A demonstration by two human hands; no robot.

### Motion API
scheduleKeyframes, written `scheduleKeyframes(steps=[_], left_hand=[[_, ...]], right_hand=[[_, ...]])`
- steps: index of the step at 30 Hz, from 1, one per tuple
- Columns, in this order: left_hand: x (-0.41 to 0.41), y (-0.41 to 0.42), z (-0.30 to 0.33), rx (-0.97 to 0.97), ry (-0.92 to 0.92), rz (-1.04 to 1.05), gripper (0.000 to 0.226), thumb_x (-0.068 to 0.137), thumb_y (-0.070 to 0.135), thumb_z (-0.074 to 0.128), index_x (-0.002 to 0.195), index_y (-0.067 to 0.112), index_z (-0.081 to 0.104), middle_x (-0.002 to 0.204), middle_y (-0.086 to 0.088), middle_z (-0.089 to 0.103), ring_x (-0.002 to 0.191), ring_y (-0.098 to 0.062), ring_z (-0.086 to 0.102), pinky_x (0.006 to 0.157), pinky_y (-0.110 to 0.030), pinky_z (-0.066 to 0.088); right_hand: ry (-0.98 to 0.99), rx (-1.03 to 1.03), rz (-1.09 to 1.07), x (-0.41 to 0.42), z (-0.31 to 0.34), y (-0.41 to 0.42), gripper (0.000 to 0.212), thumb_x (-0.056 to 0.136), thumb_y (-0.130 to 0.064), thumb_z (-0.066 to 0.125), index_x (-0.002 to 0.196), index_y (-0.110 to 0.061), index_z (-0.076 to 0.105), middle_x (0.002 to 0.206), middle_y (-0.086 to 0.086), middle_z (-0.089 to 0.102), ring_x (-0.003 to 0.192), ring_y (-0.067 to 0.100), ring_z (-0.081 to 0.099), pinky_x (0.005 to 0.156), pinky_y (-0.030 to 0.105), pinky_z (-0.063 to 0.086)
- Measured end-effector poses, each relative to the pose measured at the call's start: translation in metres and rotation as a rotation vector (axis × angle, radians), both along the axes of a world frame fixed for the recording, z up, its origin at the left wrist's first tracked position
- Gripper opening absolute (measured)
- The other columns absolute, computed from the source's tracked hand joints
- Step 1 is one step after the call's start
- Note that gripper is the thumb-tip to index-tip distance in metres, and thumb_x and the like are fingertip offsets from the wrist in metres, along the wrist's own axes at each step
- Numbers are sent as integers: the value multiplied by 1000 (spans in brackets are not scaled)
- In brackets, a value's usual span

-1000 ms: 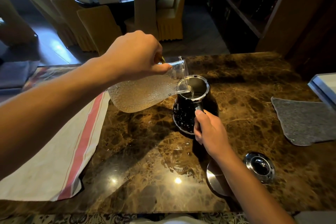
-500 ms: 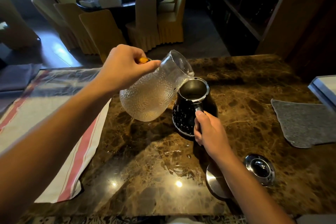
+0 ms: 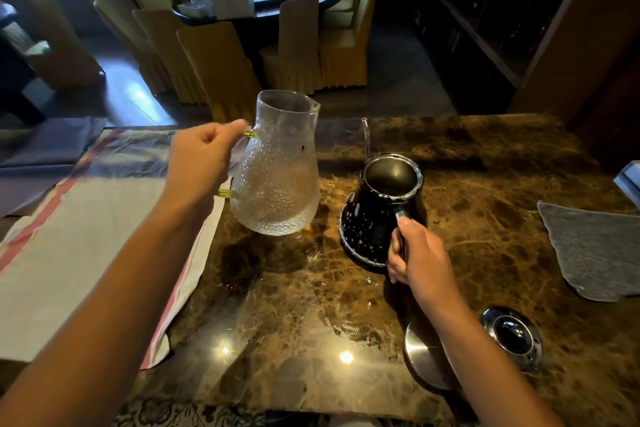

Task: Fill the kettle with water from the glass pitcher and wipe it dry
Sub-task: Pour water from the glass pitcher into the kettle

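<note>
My left hand grips the yellow handle of the textured glass pitcher, which hangs upright above the counter, left of the kettle, with a little water at its bottom. The black kettle stands on the brown marble counter with its top open and water drops on its side. My right hand is closed around the kettle's handle. A grey cloth lies flat at the right.
A white towel with red stripes covers the counter's left part. The kettle lid and a round metal base lie near my right forearm. Spilled water glistens in front of the kettle. Chairs and a round table stand beyond the counter.
The pitcher has swung from its tilted pouring position over the kettle's mouth back to upright and moved left, away from the kettle. My right hand has stayed on the kettle's handle.
</note>
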State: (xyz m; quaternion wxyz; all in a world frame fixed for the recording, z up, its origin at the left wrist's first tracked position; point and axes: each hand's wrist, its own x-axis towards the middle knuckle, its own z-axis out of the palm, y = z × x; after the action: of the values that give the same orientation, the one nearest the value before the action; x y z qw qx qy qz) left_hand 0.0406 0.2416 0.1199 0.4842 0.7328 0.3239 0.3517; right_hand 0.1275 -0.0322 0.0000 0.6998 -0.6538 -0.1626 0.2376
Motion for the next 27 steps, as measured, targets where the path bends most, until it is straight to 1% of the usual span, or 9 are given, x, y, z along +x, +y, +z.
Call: scheduleKeyframes(steps=[3, 6, 10, 15, 18, 21, 23, 25, 27], left_hand=[[-7, 11, -18, -270, -55, 108, 45, 95, 26, 54, 51, 24, 58, 41, 13, 44, 49, -10, 36, 46, -24, 26], [-14, 18, -37, -365, -87, 152, 47, 89, 25, 52, 42, 22, 53, 43, 9, 41, 41, -9, 32, 44, -23, 23], [-21, 20, -60, -336, -98, 263, 44, 91, 29, 53, 47, 24, 54, 51, 4, 42, 49, -12, 34, 47, -28, 25], [-30, 22, -80, -254, -89, 300, 48, 93, 43, 52, 48, 27, 51, 57, -1, 43, 59, -20, 37, 56, -37, 29], [-34, 22, -91, -195, -72, 310, 46, 94, 51, 49, 58, 22, 52, 64, -9, 43, 65, -22, 39, 60, -42, 32], [-34, 13, -100, -158, -83, 313, 49, 100, 48, 46, 65, 16, 52, 66, -11, 40, 64, -21, 38, 59, -40, 31], [-32, 7, -103, -147, -88, 308, 50, 104, 45, 45, 64, 14, 50, 64, -10, 41, 62, -20, 39, 56, -36, 31], [-31, 3, -107, -135, -67, 301, 52, 105, 44, 44, 67, 11, 52, 65, -10, 46, 63, -18, 43, 56, -34, 33], [-30, -1, -112, -137, -58, 296, 56, 105, 47, 44, 73, 2, 56, 72, -19, 54, 67, -19, 49, 58, -35, 38]], right_hand=[[18, 7, 3, 1, -1, 0, 46, 89, -55, 49, 71, -12, 48, 48, 3, 36, 45, 18, 31, 52, 35, 26], [28, 14, 3, 0, 0, 0, 45, 89, -53, 50, 73, -11, 50, 50, 6, 34, 46, 17, 30, 53, 34, 24], [17, -3, -5, -1, 1, -1, 48, 87, -56, 50, 75, -9, 51, 52, 7, 34, 48, 20, 31, 52, 36, 25], [16, -27, -36, -3, 1, 0, 42, 96, -48, 46, 69, -17, 51, 50, 7, 36, 47, 20, 32, 53, 37, 29], [14, -31, -48, -4, 1, 0, 42, 100, -45, 45, 69, -17, 51, 50, 6, 37, 47, 20, 33, 53, 37, 30], [19, -27, -61, -4, 0, 1, 43, 104, -41, 44, 71, -15, 52, 49, 6, 37, 46, 20, 33, 53, 37, 30], [20, -23, -62, -4, 1, 1, 43, 102, -43, 45, 70, -15, 51, 48, 6, 37, 44, 20, 33, 53, 37, 31], [14, -27, -62, -4, 2, 2, 43, 100, -44, 44, 69, -15, 51, 47, 6, 38, 44, 21, 34, 53, 38, 33], [11, -27, -63, -4, 2, 1, 42, 100, -43, 43, 69, -15, 51, 47, 6, 38, 43, 21, 34, 53, 38, 34]])
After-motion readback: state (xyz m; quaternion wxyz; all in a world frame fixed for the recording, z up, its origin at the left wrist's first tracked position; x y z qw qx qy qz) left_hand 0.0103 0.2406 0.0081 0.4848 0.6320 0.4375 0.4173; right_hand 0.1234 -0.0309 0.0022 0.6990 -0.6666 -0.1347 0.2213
